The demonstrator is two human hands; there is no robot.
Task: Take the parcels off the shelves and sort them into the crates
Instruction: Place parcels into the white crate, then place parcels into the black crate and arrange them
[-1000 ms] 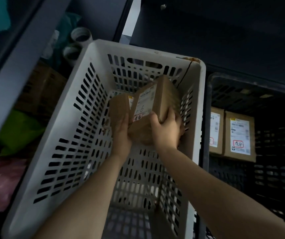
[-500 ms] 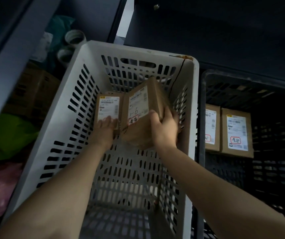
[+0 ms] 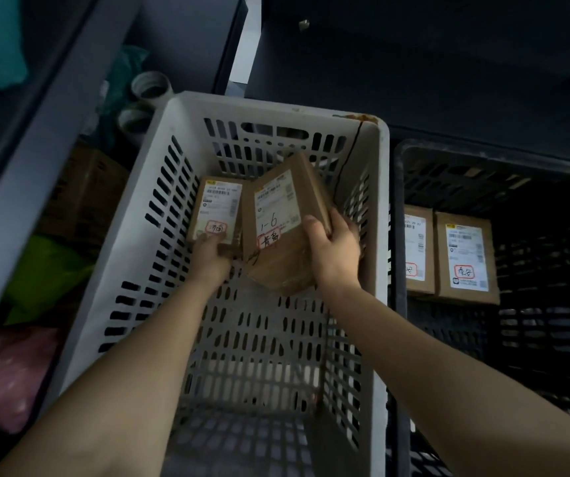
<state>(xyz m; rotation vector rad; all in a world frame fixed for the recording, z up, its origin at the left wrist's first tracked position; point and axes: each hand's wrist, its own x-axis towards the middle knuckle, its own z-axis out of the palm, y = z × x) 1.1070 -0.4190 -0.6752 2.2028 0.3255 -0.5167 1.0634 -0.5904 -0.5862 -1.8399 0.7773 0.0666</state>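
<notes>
Both my hands reach down into a white slotted crate (image 3: 104, 270). My left hand (image 3: 209, 258) holds the near end of a small brown parcel (image 3: 218, 204) that lies flat on the crate's floor at its far left. My right hand (image 3: 333, 251) grips the right edge of a bigger brown parcel (image 3: 280, 228), marked "1-6" on its label, which is tilted up beside the small one. A black crate (image 3: 483, 156) on the right holds two more labelled brown parcels (image 3: 462, 259).
A grey shelf post (image 3: 35, 166) slants down the left side. Behind it lie cardboard boxes (image 3: 84, 201), a green bag (image 3: 42, 270), a pink bag (image 3: 4, 376) and tape rolls (image 3: 149, 86). A dark wall panel fills the top of the view.
The small parcel has gone from tilted in my left hand to lying flat on the crate floor. The big parcel in my right hand has sunk slightly lower beside it.
</notes>
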